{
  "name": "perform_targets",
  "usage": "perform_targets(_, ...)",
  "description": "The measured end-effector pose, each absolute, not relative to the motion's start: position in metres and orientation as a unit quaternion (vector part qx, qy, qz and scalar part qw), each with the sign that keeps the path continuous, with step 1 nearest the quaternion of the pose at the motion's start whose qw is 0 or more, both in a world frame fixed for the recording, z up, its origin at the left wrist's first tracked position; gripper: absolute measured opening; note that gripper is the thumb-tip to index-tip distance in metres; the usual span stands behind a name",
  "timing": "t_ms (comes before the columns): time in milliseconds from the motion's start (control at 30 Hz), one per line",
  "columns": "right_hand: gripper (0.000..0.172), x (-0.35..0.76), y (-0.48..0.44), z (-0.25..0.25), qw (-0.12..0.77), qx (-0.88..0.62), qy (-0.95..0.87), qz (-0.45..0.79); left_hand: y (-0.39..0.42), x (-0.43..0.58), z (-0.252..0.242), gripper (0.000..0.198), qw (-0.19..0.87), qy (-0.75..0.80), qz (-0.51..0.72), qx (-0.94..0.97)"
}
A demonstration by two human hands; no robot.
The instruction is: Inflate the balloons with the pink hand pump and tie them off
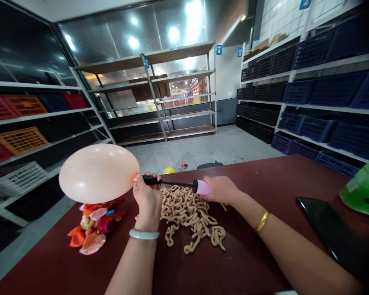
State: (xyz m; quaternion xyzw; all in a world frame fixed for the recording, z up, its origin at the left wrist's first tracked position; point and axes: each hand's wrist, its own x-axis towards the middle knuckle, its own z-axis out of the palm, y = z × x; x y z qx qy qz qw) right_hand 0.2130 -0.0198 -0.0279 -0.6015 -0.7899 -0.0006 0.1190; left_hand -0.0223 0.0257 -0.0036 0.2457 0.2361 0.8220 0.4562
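Note:
A large peach balloon (98, 172), blown up, has its neck on the nozzle end of a balloon pump (178, 184). My left hand (146, 196) is closed around the pump's black front end and pinches the balloon's neck. Gripped in my right hand (219, 189) is the pump's pinkish-purple handle, with the black rod drawn out between the hands. Below the pump lies a heap of beige, curly, rope-like strands (187, 209). Left of my left wrist is a pile of limp, uninflated balloons (94, 229) in red, orange and pink.
The dark red table (249, 250) bears a black tablet-like slab (329, 229) and a green bag (364, 188) at the right. A yellow balloon (169, 170) shows beyond the far edge. Shelves with blue crates (335, 88) and orange crates (23, 139) stand around.

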Motion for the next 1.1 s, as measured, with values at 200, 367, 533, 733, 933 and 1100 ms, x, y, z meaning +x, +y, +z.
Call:
perform_targets(200, 0.044, 0.219, -0.021, -0.028, 0.11, -0.606, -0.787, -0.025, 0.027, -0.021, -0.007, 0.024, 0.442, 0.224, 0.833, 0.246)
perform_targets(367, 0.043, 0.209, -0.027, -0.027, 0.092, -0.611, -0.786, -0.027, 0.014, 0.012, -0.018, 0.026, 0.474, 0.206, 0.813, 0.268)
perform_targets(533, 0.041, 0.198, -0.035, -0.022, 0.1, -0.618, -0.78, -0.009, -0.007, 0.047, -0.028, 0.023, 0.525, 0.213, 0.772, 0.288)
perform_targets(733, 0.043, 0.19, -0.044, -0.014, 0.131, -0.612, -0.78, 0.002, -0.022, 0.059, -0.023, 0.021, 0.515, 0.208, 0.773, 0.306)
perform_targets(933, 0.044, 0.195, -0.036, -0.019, 0.137, -0.606, -0.783, -0.011, -0.004, 0.025, -0.005, 0.015, 0.486, 0.213, 0.79, 0.309)
perform_targets(1100, 0.046, 0.215, -0.022, -0.025, 0.133, -0.604, -0.785, -0.044, 0.017, -0.018, 0.008, 0.011, 0.441, 0.231, 0.826, 0.263)
